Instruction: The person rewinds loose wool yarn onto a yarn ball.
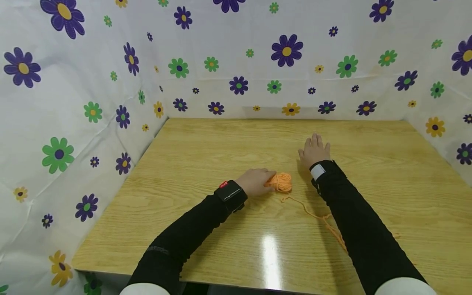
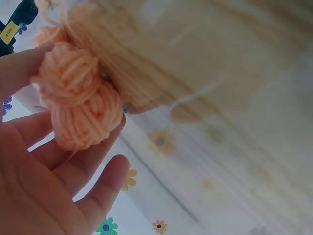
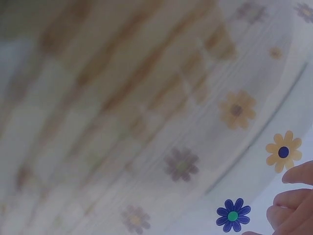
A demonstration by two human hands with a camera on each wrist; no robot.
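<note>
A small ball of orange yarn (image 1: 282,182) lies near the middle of the wooden table. My left hand (image 1: 256,182) holds its left end, and in the left wrist view the thumb is on one side of the yarn ball (image 2: 80,107) with fingers on the other. From the ball a loose strand (image 1: 307,209) trails toward the front right and passes beneath my right forearm. Farther back and to the right, my right hand (image 1: 315,152) is over the table with its fingers extended, holding nothing. Only some fingers (image 3: 293,205) show in the right wrist view.
The glossy wooden table (image 1: 206,147) reflects a bright light near its front edge. A white flowered cloth (image 1: 221,45) hangs behind it and along both sides. More orange yarn (image 1: 396,235) shows to the right of my right forearm.
</note>
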